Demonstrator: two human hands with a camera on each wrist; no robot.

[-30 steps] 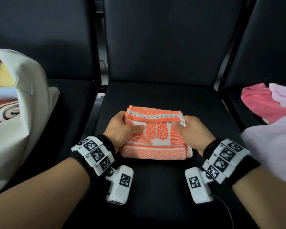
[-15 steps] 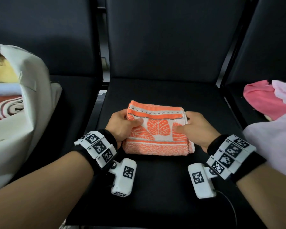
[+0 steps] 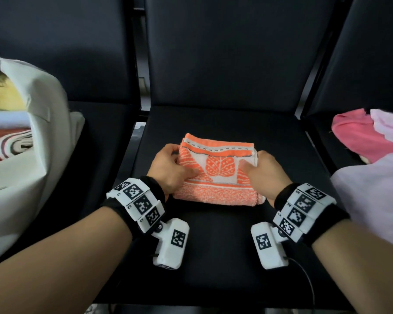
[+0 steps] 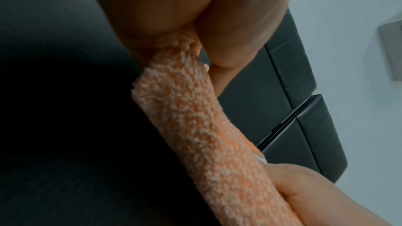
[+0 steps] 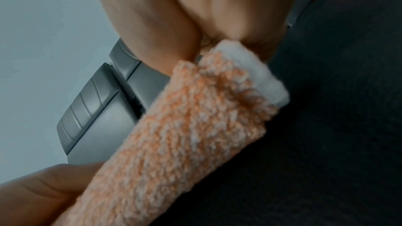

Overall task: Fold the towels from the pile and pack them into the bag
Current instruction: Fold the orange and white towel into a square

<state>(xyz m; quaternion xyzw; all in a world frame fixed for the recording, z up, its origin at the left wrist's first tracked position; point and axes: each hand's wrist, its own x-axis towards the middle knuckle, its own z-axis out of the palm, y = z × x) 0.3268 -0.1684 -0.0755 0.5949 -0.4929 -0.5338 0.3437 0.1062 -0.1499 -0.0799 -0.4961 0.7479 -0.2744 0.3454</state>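
Observation:
A folded orange and white towel [image 3: 218, 175] with a leaf pattern sits on the middle black seat [image 3: 218, 241]. My left hand [image 3: 170, 168] grips its left end, thumb on top and fingers underneath. My right hand [image 3: 262, 171] grips its right end the same way. The left wrist view shows the towel's thick folded edge [image 4: 195, 118] pinched in my left hand [image 4: 174, 23]. In the right wrist view the same edge [image 5: 185, 135] runs out from under my right hand [image 5: 206, 15]. A white bag [image 3: 27, 173] stands open on the left seat with folded towels [image 3: 7, 141] inside.
A pile of pink and pale lilac towels [image 3: 372, 159] lies on the right seat. Dark seat backs [image 3: 225, 53] rise behind all the seats. A narrow gap [image 3: 137, 134] separates the left seat from the middle one.
Both hands have kept their grip on the towel's ends. The towel and hands sit slightly farther from me on the seat than a second ago.

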